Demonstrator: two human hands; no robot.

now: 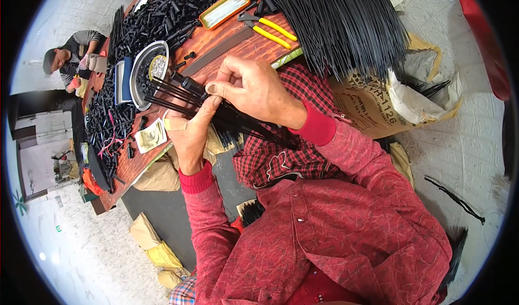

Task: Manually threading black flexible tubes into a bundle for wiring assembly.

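My left hand [186,134] is closed around a bundle of thin black rods [238,124], with a bandage-like strip around one finger. The rods fan out past the fingers on the left, and their other ends slant down to the right over my lap. A black cylindrical piece [192,86] sits at the upper side of the bundle, between my hands. Just above it my right hand [257,91] is closed, thumb and forefinger pinched together by the cylinder. What lies in that pinch is too small to make out.
On the red wooden table [238,48] are a metal dish [135,83] of small parts, an orange-rimmed tray [224,10], yellow-handled pliers [273,32] and heaped black tubular parts [162,13]. Long black rods [340,24] hang over a paper sack [367,105]. Another person [75,56] sits far left.
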